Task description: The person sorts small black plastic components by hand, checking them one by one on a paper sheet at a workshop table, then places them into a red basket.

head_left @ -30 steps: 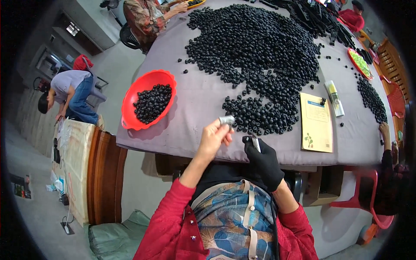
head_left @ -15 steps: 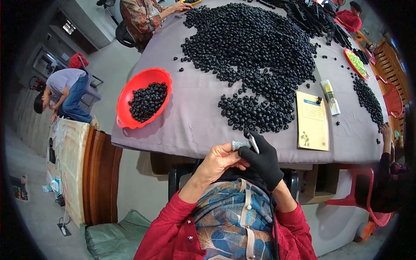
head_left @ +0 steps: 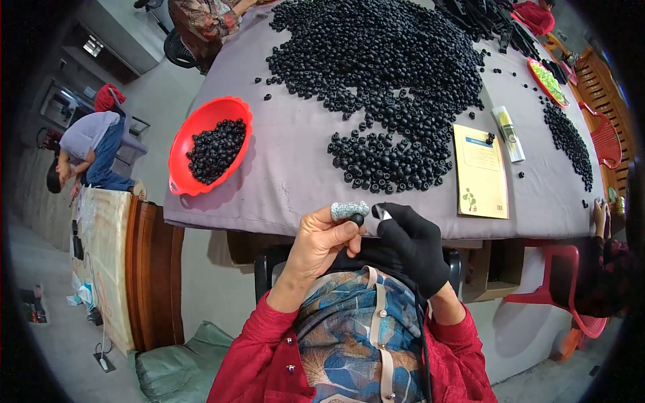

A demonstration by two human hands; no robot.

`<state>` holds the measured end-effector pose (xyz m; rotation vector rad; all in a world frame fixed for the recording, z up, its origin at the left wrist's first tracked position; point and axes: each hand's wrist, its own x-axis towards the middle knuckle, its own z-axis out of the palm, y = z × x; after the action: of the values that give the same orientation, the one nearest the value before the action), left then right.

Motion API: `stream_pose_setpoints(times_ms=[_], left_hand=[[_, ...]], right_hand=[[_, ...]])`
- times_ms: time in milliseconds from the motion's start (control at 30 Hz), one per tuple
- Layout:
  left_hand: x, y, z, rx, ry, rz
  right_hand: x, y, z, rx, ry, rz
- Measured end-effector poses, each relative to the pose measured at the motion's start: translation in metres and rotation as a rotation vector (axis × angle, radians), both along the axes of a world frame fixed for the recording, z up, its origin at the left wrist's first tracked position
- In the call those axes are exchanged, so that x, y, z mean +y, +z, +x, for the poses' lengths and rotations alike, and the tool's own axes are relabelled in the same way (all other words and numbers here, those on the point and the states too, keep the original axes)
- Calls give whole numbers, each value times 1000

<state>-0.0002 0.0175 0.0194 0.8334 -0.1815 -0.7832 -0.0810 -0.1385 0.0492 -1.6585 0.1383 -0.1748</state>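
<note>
My left hand (head_left: 318,243) is bare except for a speckled grey finger sleeve (head_left: 349,210) on the index finger. Between its thumb and index finger it pinches a small black bead-like part (head_left: 357,219). Just to the right, my right hand (head_left: 415,248) wears a black glove. Its fingers close on a small white tool (head_left: 385,215), mostly hidden by the glove, so its exact kind does not show. The two hands are slightly apart, in front of the table's near edge. Beyond them lies a large heap of black bead-like parts (head_left: 383,74) on the grey cloth.
A red scalloped bowl (head_left: 178,158) holding black parts stands at left. A yellow booklet (head_left: 480,176) and a clear tube (head_left: 508,134) lie at right. Past them are a smaller pile (head_left: 568,151) and a red-rimmed tray (head_left: 547,82). Other people are around the table.
My hands have drawn apart, and the black part now shows in my left fingers. The white tool has come away from the grey finger sleeve. The view has shifted slightly.
</note>
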Motion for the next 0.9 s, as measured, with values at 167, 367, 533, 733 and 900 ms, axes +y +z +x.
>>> stream_pose_setpoints(times_ms=[167,367,533,733,900], left_hand=[[-2,1,-2,12,12,-71],[-4,3,-5,58,42,-76],[-4,1,-5,35,53,-54],[-7,1,-7,50,78,-26],[-8,2,-8,64,78,-10]], right_hand=[[10,-3,-2,-2,28,-16],[12,-1,-1,-9,-4,-203],[14,-10,0,-43,-21,-152],[15,-12,1,-2,-30,-76],[15,-14,1,-14,-42,-59]])
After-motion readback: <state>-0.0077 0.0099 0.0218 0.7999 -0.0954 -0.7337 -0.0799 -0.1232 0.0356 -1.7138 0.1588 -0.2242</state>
